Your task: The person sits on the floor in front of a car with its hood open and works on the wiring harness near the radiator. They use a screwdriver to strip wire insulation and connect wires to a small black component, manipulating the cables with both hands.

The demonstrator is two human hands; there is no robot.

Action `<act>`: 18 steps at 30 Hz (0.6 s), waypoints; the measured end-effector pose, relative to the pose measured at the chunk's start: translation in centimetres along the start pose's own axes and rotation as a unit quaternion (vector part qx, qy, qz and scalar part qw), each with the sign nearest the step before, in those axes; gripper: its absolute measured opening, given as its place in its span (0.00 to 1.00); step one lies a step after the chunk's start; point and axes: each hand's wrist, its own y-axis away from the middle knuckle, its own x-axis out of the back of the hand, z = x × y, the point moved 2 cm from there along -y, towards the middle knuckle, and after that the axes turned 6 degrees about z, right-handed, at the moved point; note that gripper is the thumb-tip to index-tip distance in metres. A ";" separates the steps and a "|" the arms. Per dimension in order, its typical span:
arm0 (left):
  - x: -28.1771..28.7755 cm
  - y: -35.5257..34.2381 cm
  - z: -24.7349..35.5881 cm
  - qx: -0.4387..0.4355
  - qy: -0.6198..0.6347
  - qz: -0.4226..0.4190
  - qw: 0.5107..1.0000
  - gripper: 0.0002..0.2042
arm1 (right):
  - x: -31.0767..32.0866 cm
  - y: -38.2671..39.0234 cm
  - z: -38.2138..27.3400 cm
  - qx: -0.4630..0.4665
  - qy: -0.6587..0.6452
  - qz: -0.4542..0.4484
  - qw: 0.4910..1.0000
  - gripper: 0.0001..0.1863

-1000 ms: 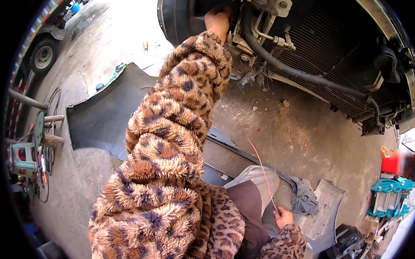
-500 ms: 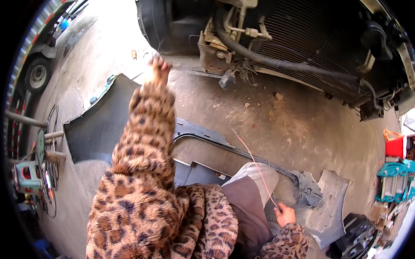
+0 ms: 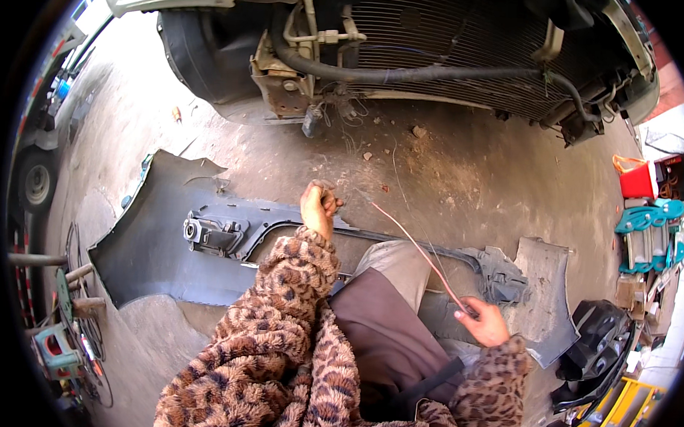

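L hand [image 3: 321, 207] has dropped fr. nr the black wheel-arch liner [image 3: 204, 66] since the earlier frames; now out ahead of the lap [image 3: 383, 328]. Its fingers curl in, nearly closed; can't tell if they grip anything, view poor there. R hand [image 3: 485, 322] lower, to the right: thumb & fingers pinched closed on pink wire [image 3: 415, 243]. Wire slants up-left fr. R hand, far end nr L hand. Grey panel [image 3: 159, 260] lies on floor [image 3: 494, 174]; radiator [image 3: 453, 48] beyond, w/ dark hose [image 3: 414, 75] across its lower part.
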 end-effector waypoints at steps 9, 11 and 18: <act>6.8 -5.8 5.1 -0.116 -0.142 0.138 0.973 0.11 | 5.3 4.5 3.0 -0.065 -0.167 0.071 0.981 0.11; 7.7 -6.4 6.1 -0.102 -0.150 0.135 0.974 0.11 | 4.7 4.5 3.4 -0.061 -0.175 0.072 0.980 0.12; 11.3 -8.0 6.2 -0.239 -0.523 0.325 0.751 0.19 | 5.7 5.9 10.3 -0.132 -0.160 0.091 0.974 0.13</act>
